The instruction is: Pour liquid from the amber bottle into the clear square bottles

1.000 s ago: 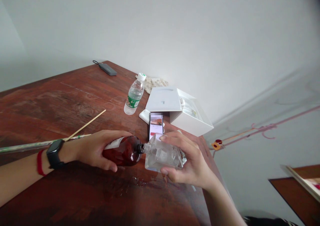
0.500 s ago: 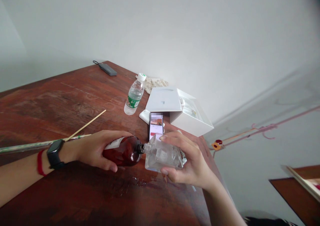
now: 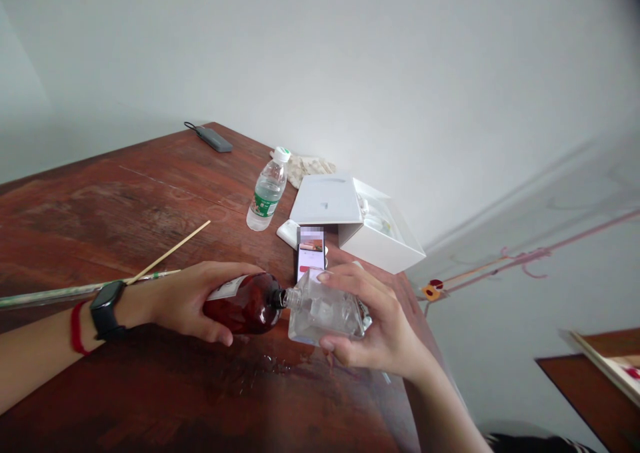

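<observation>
My left hand (image 3: 200, 303) is wrapped round a dark red-brown bottle (image 3: 247, 306) with a pale label, tipped on its side with its black neck pointing right. In my right hand (image 3: 370, 319) is a clear square bottle (image 3: 325, 311), also lying sideways, its threaded mouth facing left. The two necks meet mouth to mouth above the table; whether liquid passes between them I cannot make out. Small wet drops (image 3: 270, 366) glisten on the wood below.
Behind the hands, a phone (image 3: 311, 253) leans on a white box (image 3: 385, 233). A water bottle (image 3: 267, 196) stands left of it. A wooden stick (image 3: 173, 249) and a wrapped strip (image 3: 60, 296) lie left on the table (image 3: 100, 219). A grey device (image 3: 213, 138) sits far back.
Both hands keep hold of their bottles, necks still together. The whole view has shifted very slightly; nothing else has visibly moved.
</observation>
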`<state>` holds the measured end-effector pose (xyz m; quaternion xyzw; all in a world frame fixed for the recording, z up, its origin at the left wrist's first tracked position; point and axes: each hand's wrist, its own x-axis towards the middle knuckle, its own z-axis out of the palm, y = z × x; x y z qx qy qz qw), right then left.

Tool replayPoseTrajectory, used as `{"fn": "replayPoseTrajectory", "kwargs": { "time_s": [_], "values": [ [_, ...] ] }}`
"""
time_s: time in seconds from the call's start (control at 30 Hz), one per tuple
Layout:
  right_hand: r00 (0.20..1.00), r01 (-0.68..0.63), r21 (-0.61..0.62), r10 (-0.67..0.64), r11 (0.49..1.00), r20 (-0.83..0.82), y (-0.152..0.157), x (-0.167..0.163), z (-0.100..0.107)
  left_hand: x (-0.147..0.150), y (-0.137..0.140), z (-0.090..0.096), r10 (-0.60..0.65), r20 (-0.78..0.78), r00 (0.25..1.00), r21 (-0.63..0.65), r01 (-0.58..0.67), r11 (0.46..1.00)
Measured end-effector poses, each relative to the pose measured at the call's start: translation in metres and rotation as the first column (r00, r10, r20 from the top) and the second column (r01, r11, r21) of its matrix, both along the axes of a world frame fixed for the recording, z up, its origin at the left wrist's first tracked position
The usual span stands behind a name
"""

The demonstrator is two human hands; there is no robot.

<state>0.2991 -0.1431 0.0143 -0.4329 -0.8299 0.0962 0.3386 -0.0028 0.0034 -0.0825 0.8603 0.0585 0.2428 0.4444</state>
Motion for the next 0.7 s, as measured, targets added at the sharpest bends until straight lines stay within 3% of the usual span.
{"fn": "replayPoseTrajectory", "kwargs": {
  "time_s": [0.7],
  "values": [
    [1.000, -0.003, 0.017, 0.003, 1.000, 0.009, 0.0004, -0.0008, 0.0031, 0.0004, -0.0009, 0.0019, 0.003, 0.009, 1.000, 0.006, -0.003, 1.000]
  ]
}}
